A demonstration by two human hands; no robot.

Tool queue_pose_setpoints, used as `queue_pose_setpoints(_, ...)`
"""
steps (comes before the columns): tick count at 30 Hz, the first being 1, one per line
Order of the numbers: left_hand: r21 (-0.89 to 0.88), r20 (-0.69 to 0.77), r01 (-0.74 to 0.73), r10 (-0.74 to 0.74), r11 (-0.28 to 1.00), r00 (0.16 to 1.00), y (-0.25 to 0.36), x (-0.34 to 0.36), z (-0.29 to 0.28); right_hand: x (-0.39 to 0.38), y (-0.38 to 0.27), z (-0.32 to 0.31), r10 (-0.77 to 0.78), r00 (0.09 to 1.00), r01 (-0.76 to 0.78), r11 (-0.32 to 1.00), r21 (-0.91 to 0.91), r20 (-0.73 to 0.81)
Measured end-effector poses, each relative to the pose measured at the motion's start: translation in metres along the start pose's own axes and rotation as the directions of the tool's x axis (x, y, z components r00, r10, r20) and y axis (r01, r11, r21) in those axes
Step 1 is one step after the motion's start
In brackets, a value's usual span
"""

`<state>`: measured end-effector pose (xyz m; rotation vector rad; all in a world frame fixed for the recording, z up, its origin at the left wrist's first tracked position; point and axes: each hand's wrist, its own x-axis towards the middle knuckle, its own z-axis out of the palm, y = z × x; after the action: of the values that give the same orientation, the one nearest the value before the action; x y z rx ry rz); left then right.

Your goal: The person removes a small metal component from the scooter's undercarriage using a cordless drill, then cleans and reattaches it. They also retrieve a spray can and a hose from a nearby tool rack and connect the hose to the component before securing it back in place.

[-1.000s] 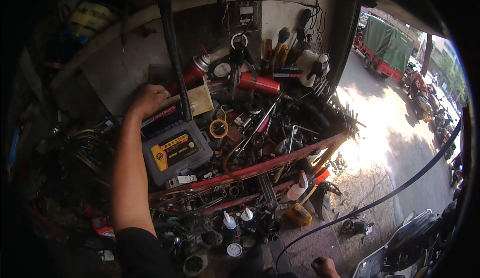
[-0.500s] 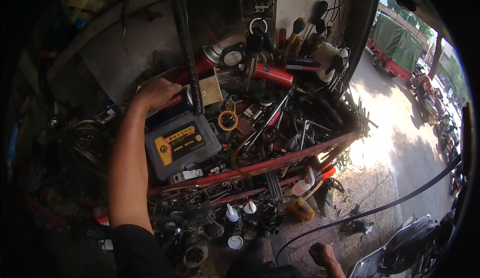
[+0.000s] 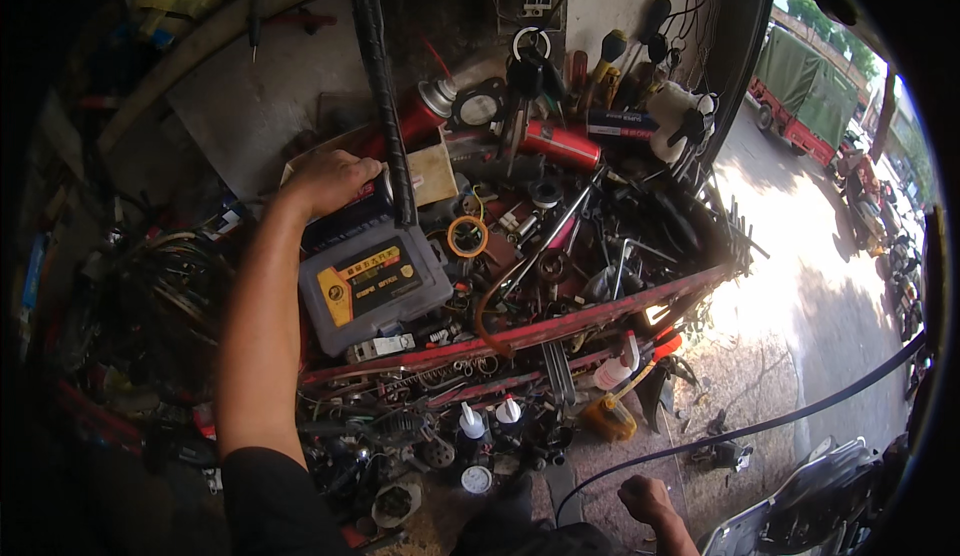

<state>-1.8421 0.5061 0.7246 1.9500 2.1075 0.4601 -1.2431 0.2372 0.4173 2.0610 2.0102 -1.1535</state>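
My left hand (image 3: 335,184) reaches to the back of the cluttered red tool tray (image 3: 600,308). Its fingers curl over the top of a dark blue box (image 3: 350,224), which the hand partly hides. In front of that box lies a grey plastic case (image 3: 330,332) with a yellow and black label. A cream-coloured flat box (image 3: 432,178) and a red spray can (image 3: 415,116) are just beyond my fingers. Low on the right, my right hand (image 3: 647,499) is closed in a fist, away from the tray; whatever it may hold is hidden.
A black wrapped bar (image 3: 375,66) hangs down beside my left hand. Loose tools and an orange tape roll (image 3: 467,237) crowd the tray. Below stand white-capped bottles (image 3: 472,420) and a yellow bottle (image 3: 608,420). A dark hose (image 3: 740,426) crosses the right side.
The whole view has shifted slightly, so the tray and its contents sit a little farther right. My left hand stays at the blue box, and my right hand remains closed.
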Motion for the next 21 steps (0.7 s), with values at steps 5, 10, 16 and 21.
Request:
queue_pose_setpoints(5,0.13,-0.071,-0.119,0.129,0.984,0.989,-0.002,-0.003,0.005,0.0,0.005,0.002,-0.008,1.0,0.008,1.0,-0.021,0.016)
queue_pose_setpoints(10,-0.019,0.087,0.05,-0.048,0.999,0.995,0.002,0.009,0.003,-0.002,0.009,0.006,-0.045,0.999,0.045,0.999,0.011,-0.007)
queue_pose_setpoints(16,0.18,-0.003,-0.103,0.105,0.978,0.994,0.015,0.003,0.001,-0.004,0.014,0.008,0.014,1.0,-0.014,1.0,-0.006,0.005)
queue_pose_setpoints(21,0.232,0.034,-0.163,0.159,0.959,0.987,0.012,0.006,-0.001,-0.013,0.021,0.017,0.112,0.993,-0.111,0.993,0.041,-0.019)
